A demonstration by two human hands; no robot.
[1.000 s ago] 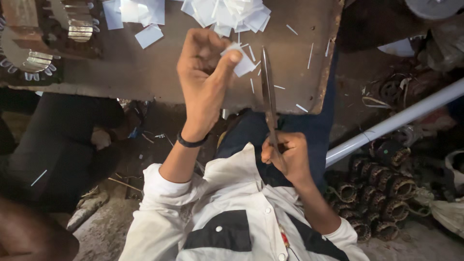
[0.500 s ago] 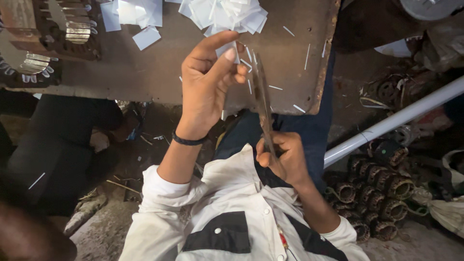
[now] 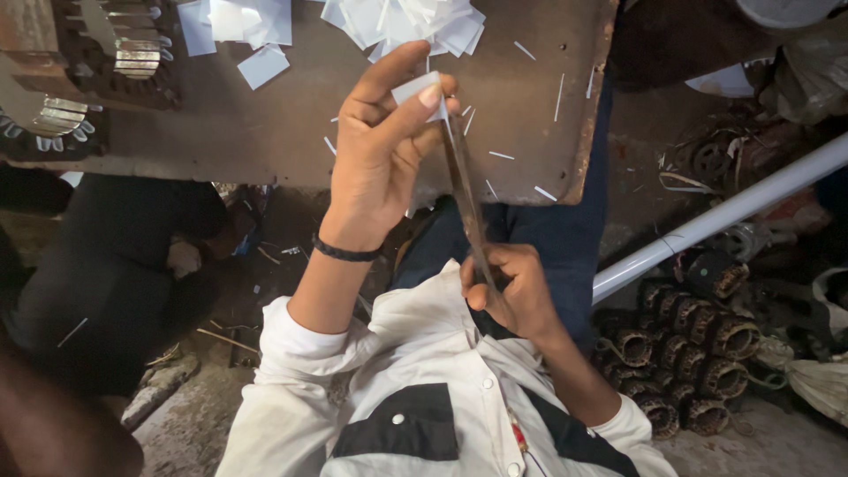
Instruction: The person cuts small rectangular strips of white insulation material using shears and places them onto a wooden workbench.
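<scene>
The left hand [image 3: 380,159] pinches a small white paper piece [image 3: 415,88] between thumb and fingers above the brown board [image 3: 265,132]. The right hand [image 3: 512,291] grips the scissors [image 3: 464,194], blades reaching the paper. More paper pieces [image 3: 397,22] lie piled at the board's far edge.

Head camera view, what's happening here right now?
A person in a white shirt holds a small white paper piece pinched in the left hand, above a worn brown board. The right hand grips long dark metal scissors, blades reaching up to the paper. A heap of white cut pieces and thin white slivers lie on the board.
</scene>
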